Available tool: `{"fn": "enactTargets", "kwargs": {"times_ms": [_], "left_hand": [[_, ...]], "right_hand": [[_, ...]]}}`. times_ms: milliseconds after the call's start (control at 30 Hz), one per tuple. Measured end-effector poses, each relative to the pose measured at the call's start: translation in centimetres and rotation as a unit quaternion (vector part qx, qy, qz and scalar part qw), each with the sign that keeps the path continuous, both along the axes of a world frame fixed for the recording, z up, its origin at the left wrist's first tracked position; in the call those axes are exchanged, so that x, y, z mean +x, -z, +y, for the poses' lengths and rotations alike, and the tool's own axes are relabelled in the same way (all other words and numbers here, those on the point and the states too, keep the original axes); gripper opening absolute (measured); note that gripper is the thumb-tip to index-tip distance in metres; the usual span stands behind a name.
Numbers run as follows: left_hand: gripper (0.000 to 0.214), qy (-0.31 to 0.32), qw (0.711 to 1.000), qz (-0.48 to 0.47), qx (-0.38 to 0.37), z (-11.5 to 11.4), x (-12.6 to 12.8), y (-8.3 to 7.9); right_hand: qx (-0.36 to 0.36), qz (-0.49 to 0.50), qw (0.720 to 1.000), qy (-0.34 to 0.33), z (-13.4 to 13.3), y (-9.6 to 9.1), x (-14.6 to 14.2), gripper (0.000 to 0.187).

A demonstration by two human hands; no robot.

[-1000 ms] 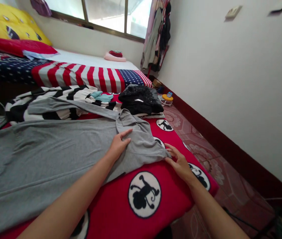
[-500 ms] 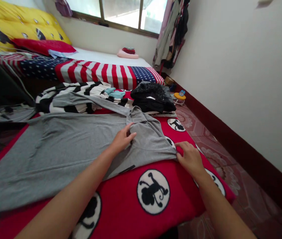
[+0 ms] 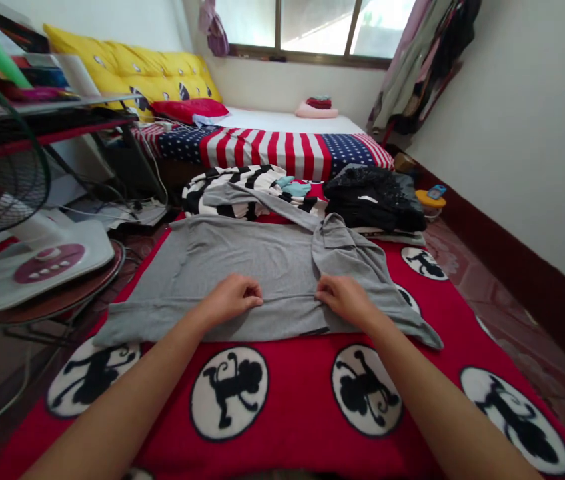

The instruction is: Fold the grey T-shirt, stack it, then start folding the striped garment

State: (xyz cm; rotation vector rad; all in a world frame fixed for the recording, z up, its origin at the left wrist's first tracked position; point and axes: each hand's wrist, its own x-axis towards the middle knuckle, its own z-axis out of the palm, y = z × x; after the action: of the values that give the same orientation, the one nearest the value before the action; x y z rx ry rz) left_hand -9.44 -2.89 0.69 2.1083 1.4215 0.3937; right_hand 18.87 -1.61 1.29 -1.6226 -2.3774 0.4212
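Observation:
A grey collared garment [image 3: 242,257] lies spread flat on a red blanket [image 3: 292,387] printed with black-and-white monkey discs. My left hand [image 3: 230,298] rests on the garment's near side with its fingers curled, pinching the cloth. A little to the right, my right hand [image 3: 345,300] also pinches the grey fabric just below the collar. One sleeve trails away toward the far left over a striped cloth.
A black-and-white striped cloth [image 3: 235,187] and a black pile of clothes [image 3: 372,200] lie beyond the garment. Behind them stands a bed with a stars-and-stripes cover [image 3: 282,143]. A fan [image 3: 37,253] and a cluttered stand are at the left; a wall runs along the right.
My view has swung left, bringing the fan into sight. Both hands have moved left along the garment and now grip it side by side near its middle.

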Motion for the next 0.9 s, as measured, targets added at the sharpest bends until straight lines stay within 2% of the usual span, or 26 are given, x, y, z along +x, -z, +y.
{"fn": "enactTargets", "kwargs": {"times_ms": [100,233,333,433,500,567,633,733,800,900], "left_hand": [[0.009,-0.031,0.995,0.001,0.093,-0.1,0.2,0.0],[0.006,-0.085,0.973,0.049,0.211,0.3,1.2,1.0],[0.005,-0.102,0.964,0.084,0.23,0.2,1.5,1.7],[0.007,-0.093,0.961,0.083,0.246,-1.2,0.8,1.4],[0.011,-0.074,0.961,0.076,0.257,-2.7,-0.3,1.2],[0.017,-0.083,0.96,0.088,0.251,-4.0,-1.9,1.4],[0.03,-0.109,0.961,0.111,0.227,-4.9,-3.8,2.0],[0.046,-0.085,0.973,0.106,0.187,-5.0,-7.1,2.3],[0.045,-0.086,0.976,0.093,0.179,-4.8,-9.4,1.7],[0.035,-0.169,0.964,0.118,0.17,-4.7,-13.0,-0.2]], "right_hand": [[0.049,0.015,0.998,0.033,0.4,-0.1,0.2,0.014],[0.094,-0.013,0.989,0.112,0.6,1.5,-0.1,0.017],[0.096,-0.097,0.98,0.144,0.3,2.7,-0.7,0.019],[0.127,-0.104,0.976,0.145,-0.2,3.1,-1.0,0.018],[0.175,-0.06,0.975,0.124,-0.7,3.3,-1.0,0.022],[0.2,-0.018,0.976,0.086,-1.2,3.7,-0.9,0.029],[0.183,-0.005,0.981,0.057,-1.6,4.3,-0.9,0.036],[0.156,-0.024,0.985,0.062,-1.9,5.1,-0.9,0.037],[0.154,-0.024,0.985,0.075,-2.0,5.2,-1.0,0.033],[0.145,-0.022,0.985,0.09,-1.8,4.9,-1.2,0.041]]}}
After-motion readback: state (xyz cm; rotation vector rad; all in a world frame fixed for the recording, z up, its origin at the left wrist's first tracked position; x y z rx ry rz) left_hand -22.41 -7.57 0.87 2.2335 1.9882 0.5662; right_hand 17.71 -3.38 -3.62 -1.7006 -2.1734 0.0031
